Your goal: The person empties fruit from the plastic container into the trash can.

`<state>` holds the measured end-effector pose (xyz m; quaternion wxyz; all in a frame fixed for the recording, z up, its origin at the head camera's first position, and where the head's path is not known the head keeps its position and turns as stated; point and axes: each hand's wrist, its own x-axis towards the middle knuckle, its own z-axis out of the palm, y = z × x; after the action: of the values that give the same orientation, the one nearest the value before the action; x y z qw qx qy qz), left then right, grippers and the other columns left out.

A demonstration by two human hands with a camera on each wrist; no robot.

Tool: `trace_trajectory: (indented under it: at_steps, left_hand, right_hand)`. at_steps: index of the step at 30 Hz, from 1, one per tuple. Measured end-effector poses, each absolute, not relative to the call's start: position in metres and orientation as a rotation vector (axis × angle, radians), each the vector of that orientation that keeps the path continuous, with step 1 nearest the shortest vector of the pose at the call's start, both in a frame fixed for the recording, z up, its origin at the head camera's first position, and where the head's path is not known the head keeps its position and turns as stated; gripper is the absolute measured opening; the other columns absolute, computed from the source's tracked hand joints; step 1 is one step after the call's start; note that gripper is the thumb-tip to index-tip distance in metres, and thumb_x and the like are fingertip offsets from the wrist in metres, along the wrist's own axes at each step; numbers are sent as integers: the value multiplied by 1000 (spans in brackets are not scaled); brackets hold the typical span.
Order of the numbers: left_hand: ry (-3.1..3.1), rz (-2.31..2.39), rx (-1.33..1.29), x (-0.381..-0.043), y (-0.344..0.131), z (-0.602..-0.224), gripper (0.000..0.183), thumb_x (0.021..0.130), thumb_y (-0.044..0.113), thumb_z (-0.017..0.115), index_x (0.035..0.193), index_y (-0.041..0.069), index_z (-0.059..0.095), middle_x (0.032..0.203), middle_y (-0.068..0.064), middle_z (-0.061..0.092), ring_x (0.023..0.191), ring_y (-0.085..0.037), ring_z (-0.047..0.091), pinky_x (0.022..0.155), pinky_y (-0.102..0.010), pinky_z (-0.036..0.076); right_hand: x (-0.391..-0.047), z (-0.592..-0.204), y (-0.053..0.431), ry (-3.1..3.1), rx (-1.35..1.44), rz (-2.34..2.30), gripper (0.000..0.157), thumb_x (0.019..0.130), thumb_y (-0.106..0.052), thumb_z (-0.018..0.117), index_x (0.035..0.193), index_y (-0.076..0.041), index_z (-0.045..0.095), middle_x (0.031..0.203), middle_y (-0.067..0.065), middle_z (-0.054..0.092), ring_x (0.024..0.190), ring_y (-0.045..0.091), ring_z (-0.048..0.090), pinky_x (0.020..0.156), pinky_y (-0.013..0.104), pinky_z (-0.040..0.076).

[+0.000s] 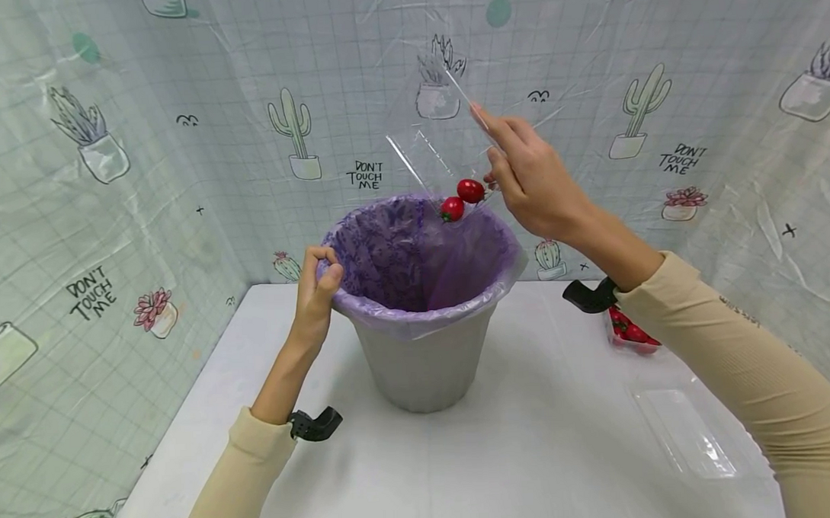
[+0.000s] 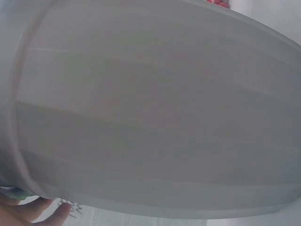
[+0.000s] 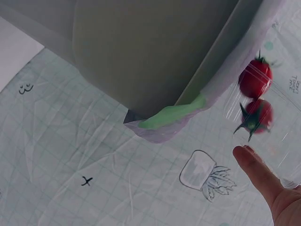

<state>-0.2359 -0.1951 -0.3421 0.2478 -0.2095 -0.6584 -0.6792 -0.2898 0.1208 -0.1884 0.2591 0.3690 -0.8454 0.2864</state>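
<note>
My left hand grips the rim of a grey trash bin, its fingers over the edge of a purple liner bag. In my right hand is a clear plastic box, held by its side and tipped down above the bin's mouth. Two red cherry tomatoes are at the low end of the box, one touching the other. Through the clear plastic, the right wrist view shows both tomatoes with green stems, near a fingertip. The left wrist view is mostly filled by the bin's wall.
On the right, partly behind my right sleeve, a clear tray of red tomatoes stands on the white table. Nearer me lies a flat clear plastic lid. A cactus-print sheet hangs behind and beside the table.
</note>
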Motion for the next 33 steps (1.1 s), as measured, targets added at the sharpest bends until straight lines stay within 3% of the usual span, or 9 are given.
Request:
trace_trajectory:
  at_steps: [3,33]
  left_hand:
    - [-1795,-1849,-571,-235,-195,-342,13,93,30,53,101,24,46,100,8,40,99,-12,38,88,-28,27]
    - [-1803,-1842,-557,-236,-196,-343,10,91,27,51,100,25,46,99,8,41,97,-11,38,86,-27,28]
  right_hand:
    - [-290,-189,121,-2297,1000,786,54,110,-20,34,164,-24,27,150,20,46,94,28,71,92,46,54]
    - [-287,-190,121,-2286,1010,763,54,110,-20,33,164,-24,26,151,19,45,96,28,72,91,46,55]
